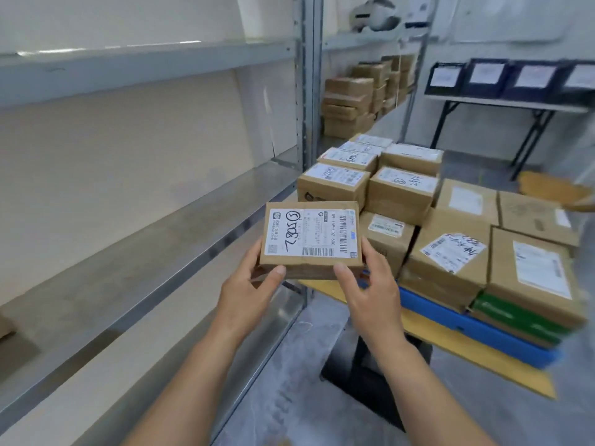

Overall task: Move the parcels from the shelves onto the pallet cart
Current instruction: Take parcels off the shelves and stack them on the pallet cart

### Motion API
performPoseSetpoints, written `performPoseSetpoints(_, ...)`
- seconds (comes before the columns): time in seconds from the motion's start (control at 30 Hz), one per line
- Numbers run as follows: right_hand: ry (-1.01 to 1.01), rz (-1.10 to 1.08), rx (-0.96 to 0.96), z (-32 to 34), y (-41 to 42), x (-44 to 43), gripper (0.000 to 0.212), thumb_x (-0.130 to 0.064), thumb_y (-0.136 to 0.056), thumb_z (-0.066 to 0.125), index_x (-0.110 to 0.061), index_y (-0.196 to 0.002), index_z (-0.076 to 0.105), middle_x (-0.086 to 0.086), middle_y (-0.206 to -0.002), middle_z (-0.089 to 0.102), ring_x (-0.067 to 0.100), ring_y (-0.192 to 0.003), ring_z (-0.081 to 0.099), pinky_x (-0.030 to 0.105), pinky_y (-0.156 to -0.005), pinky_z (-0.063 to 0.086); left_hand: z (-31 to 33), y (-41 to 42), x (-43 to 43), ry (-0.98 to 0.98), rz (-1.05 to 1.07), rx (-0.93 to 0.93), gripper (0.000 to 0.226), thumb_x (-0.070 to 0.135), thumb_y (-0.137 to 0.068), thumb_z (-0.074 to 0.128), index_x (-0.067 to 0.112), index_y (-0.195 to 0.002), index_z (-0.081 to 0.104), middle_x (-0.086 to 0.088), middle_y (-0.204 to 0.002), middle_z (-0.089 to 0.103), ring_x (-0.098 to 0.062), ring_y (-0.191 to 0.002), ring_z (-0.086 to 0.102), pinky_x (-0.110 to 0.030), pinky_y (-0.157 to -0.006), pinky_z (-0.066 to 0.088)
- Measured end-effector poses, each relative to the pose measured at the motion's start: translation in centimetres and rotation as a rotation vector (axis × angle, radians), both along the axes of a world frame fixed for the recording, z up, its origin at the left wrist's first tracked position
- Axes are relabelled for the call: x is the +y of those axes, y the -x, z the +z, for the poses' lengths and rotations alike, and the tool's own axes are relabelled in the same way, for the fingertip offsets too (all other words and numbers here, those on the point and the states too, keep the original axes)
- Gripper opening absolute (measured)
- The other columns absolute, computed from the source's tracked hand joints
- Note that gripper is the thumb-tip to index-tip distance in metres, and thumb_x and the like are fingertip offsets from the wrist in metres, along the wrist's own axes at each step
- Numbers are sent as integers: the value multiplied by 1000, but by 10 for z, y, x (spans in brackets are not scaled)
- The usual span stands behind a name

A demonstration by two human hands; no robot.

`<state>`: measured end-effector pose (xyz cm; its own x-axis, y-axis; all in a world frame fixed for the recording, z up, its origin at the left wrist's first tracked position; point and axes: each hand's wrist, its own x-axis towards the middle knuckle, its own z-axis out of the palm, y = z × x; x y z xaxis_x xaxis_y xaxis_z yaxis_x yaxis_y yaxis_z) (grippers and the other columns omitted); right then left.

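Both hands clamped parcel point(311, 239): left hand point(248, 286) at near-left corner, right hand point(367, 284) at near-right, thumbs on front edge. Parcel held level, label up, in air between shelf point(135, 252) and cart point(450, 342). Cart stacked with boxes point(450, 259).

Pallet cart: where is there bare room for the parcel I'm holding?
The pallet cart shows a bare yellow strip at its near edge, bordered by the blue crate. Behind it, stacked parcels crowd the deck. Held parcel hovers over the near-left corner.
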<state>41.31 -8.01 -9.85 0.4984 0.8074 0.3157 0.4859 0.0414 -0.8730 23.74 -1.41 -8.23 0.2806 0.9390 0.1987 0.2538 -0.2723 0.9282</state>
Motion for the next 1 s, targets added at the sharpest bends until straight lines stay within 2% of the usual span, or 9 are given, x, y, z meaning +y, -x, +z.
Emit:
performPoseSetpoints(0.07,-11,-80,-10,0,-16,0,60,-33,-91,60,-24,-147,38,-8,-136,48,-1,-121,42,23,-102,37,2,-21,11,-24,-73,27,58,17,-89,63,41,-138,42,37,-116,57,11,-106,56,-20,-93,44)
performPoseSetpoints(0.2,-42,-219,40,4,-43,4,56,-34,-91,61,-26,-144,42,-12,-136,48,5,-126,43,37,-107,39,10,-59,42,-79,-213,165,52,33,-87,62,48,-129,36,21,-119,61,-4,-106,60,-36,-95,48)
performPoseSetpoints(0.27,-40,-279,82,9,-56,7,64,-46,-88,61,-27,-145,40,-12,-137,48,7,-127,44,41,-108,39,18,-78,60,-128,-279,267,55,40,-84,59,44,-134,35,19,-124,59,-8,-111,57,-41,-95,47)
performPoseSetpoints(0.3,-33,-306,101,10,-63,10,69,-53,-85,59,-27,-145,39,-10,-139,48,8,-126,45,42,-107,41,22,-88,69,-173,-305,318,56,39,-85,60,42,-135,36,18,-127,57,-9,-115,54,-41,-96,46)
performPoseSetpoints(0.4,-14,-374,127,16,-84,20,68,-55,-85,56,-29,-145,40,-9,-137,50,8,-121,48,42,-102,45,36,-120,93,-349,-337,455,51,35,-88,62,31,-135,42,8,-130,52,-13,-120,46,-33,-98,40)
performPoseSetpoints(0.53,3,-453,87,19,-108,33,74,-66,-77,47,-31,-143,42,-11,-134,54,12,-121,51,44,-100,46,49,-154,114,-471,-373,554,50,36,-87,63,23,-132,45,2,-125,57,-20,-116,50,-41,-100,39)
performPoseSetpoints(0.67,37,-464,94,14,-123,45,71,-65,-78,47,-32,-141,44,-12,-130,56,10,-117,52,43,-99,46,47,-171,131,-556,-373,632,59,37,-87,62,24,-139,37,1,-123,58,-22,-113,48,-39,-101,33)
performPoseSetpoints(0.87,100,-461,149,-3,-134,63,72,-65,-80,48,-30,-143,42,-9,-130,56,10,-118,52,41,-101,45,34,-188,154,-619,-391,761,54,41,-89,58,23,-137,41,-1,-128,55,-22,-121,41,-39,-105,27)
performPoseSetpoints(1.0,119,-457,206,-12,-139,71,55,-45,-92,53,-28,-143,43,-4,-128,57,10,-114,53,37,-101,45,25,-194,164,-635,-418,748,49,37,-90,58,21,-134,45,0,-130,54,-21,-124,39,-36,-105,26)
